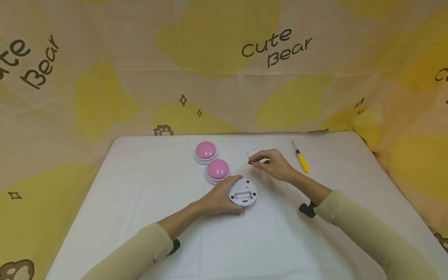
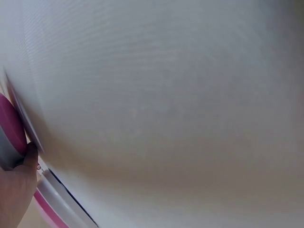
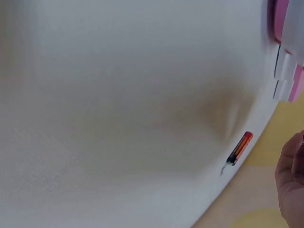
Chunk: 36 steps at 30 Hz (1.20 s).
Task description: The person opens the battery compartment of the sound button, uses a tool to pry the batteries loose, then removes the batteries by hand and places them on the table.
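Observation:
My left hand (image 1: 220,196) grips a round white push-button device (image 1: 244,192) by its edge, thumb and fingers on opposite sides. Its underside faces up, showing a bare battery compartment, a speaker grille of small holes and dark feet. My right hand (image 1: 274,165) pinches a small battery (image 1: 250,162) with a dark and coppery body between thumb and fingertips, above and to the right of the device. Most of that battery is hidden by the fingers. The left wrist view catches the left hand (image 2: 19,185) at its lower left edge; the right wrist view has the right hand (image 3: 290,180) at its right edge.
Two more devices with pink domes, a far one (image 1: 205,151) and a nearer one (image 1: 218,170), stand upright beyond the left hand. A small white piece (image 1: 252,152) lies behind the right fingertips. A yellow-handled screwdriver (image 1: 302,160) lies to the right on the white table (image 1: 140,202). Printed cloth hangs behind.

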### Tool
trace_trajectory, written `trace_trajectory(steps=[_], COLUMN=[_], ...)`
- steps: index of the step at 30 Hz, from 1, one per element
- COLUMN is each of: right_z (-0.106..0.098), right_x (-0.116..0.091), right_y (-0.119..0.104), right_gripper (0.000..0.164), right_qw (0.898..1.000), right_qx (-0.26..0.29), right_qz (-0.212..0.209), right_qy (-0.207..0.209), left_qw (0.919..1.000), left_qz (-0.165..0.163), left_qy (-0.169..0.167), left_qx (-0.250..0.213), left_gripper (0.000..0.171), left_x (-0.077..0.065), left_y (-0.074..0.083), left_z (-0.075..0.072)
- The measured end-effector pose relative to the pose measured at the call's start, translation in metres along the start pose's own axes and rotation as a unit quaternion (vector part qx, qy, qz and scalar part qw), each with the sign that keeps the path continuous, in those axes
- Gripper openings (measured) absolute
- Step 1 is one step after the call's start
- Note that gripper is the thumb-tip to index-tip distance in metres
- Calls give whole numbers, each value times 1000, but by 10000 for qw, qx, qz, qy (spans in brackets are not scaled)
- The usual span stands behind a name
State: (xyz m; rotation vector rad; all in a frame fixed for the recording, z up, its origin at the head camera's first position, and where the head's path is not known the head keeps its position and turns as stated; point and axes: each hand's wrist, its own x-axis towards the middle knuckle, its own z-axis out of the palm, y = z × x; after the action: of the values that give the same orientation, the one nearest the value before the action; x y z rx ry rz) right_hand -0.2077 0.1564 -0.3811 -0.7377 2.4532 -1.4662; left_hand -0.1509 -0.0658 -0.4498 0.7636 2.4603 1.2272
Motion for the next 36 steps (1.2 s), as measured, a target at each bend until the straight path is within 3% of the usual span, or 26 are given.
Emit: trace_trajectory(steps=[2, 9, 36], right_z=[-2, -5, 3], right_x=[3, 20, 37], right_y=[3, 48, 73], right_gripper=[18, 16, 18], right_qw=[9998, 9972, 9871], right_qx=[-161, -604, -1574], right_qz=[-8, -13, 196], right_qy=[120, 450, 198], left_qw=[10000, 10000, 9999], left_qz=[-15, -81, 3], left_qy=[21, -27, -1], left_qx=[34, -20, -111], left_gripper=[98, 99, 99], left_x=[0, 0, -1], left_y=[1, 3, 1], left_z=[0, -1, -1])
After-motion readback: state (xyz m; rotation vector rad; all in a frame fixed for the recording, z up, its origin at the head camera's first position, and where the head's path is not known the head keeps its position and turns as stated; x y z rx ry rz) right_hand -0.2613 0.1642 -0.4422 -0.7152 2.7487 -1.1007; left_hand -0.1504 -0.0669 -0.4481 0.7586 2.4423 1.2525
